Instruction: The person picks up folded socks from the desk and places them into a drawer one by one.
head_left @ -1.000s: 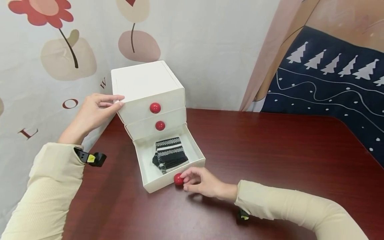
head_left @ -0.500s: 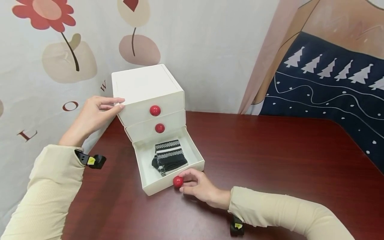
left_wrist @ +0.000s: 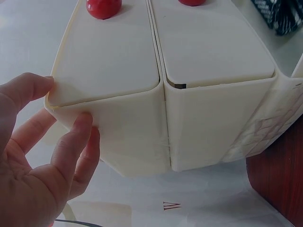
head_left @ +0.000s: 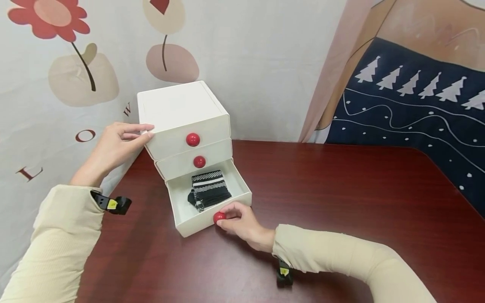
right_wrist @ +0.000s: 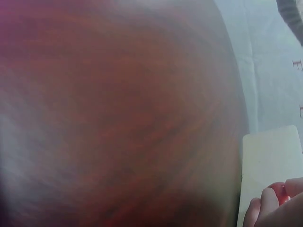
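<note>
A white three-drawer storage box [head_left: 182, 103] stands on the table with its bottom drawer [head_left: 185, 231] pulled out. A folded black-and-white striped sock [head_left: 210, 189] lies inside that drawer. At the drawer's front, my right hand [head_left: 244, 223] pinches the round red knob [head_left: 218, 217] between thumb and fingers; in the right wrist view only part of this hand [right_wrist: 274, 210] shows at the lower right corner. My left hand [head_left: 115, 145] touches the box's upper left front corner with fairly straight fingers. Its fingertips [left_wrist: 83, 120] rest on the side wall in the left wrist view.
The upper two drawers, with red knobs [head_left: 193, 139], are closed. Dark red-brown tabletop [head_left: 322, 202] spreads right of the box. A white printed curtain [head_left: 265, 75] hangs close behind and to the left. A navy cloth with white trees [head_left: 409, 101] hangs at the right.
The bottom drawer has slid a little inward with the sock in it. My right hand has moved with it and now holds the knob more closely. My left hand stays on the corner.
</note>
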Tool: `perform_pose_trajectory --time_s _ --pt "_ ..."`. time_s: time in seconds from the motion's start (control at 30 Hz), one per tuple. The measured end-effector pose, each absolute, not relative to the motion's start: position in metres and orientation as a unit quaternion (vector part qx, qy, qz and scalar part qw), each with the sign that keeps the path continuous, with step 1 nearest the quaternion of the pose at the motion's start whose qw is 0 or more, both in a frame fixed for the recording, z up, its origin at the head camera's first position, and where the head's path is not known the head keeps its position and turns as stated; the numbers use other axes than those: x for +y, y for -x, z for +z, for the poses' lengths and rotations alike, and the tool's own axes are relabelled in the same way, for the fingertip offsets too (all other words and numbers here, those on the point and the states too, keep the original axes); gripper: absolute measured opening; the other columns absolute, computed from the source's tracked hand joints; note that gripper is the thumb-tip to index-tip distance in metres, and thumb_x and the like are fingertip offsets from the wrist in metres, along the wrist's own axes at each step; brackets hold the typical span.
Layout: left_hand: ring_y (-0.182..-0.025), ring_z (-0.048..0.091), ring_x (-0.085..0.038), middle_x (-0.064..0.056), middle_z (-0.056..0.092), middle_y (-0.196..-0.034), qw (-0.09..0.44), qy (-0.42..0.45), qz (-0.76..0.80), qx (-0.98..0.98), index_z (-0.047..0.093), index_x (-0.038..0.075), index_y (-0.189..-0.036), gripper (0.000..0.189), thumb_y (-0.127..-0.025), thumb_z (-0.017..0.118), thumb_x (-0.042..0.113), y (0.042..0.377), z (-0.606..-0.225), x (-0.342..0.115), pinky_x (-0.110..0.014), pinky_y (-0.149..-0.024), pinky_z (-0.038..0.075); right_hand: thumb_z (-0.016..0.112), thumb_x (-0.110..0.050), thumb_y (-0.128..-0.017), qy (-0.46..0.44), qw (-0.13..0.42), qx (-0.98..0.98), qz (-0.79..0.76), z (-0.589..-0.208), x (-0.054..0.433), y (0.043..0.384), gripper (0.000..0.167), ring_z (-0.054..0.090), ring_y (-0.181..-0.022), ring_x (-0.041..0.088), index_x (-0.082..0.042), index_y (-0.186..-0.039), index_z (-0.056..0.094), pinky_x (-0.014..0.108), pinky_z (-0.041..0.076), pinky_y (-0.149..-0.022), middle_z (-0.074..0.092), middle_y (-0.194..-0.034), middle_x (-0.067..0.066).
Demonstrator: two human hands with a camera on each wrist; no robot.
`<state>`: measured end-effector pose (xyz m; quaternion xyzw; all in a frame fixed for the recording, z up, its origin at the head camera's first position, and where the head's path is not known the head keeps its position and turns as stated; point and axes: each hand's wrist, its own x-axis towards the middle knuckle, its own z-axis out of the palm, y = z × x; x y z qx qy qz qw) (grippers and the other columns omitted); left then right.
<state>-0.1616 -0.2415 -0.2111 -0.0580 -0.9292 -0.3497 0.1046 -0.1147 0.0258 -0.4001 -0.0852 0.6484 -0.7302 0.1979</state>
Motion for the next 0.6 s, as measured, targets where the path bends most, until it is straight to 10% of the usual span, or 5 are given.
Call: perform_pose_trajectory --time_s 0.6 --pt "-0.089 0.046 0.001 -0.011 0.04 -0.124 0.103 0.056 -0.35 -0.929 0.059 0.006 -0.116 0.041 -0.087 0.054 0.034 0.163 -0.213 -0.242 -0.017 -0.07 0.036 0.065 0.003 -0.075 0.063 0.201 0.67 -0.712 -0.389 -0.012 0.187 0.025 0.057 -0.071 0.008 0.004 -0.1 0.058 0.024 0.049 -0.069 0.058 -0.08 0.001"
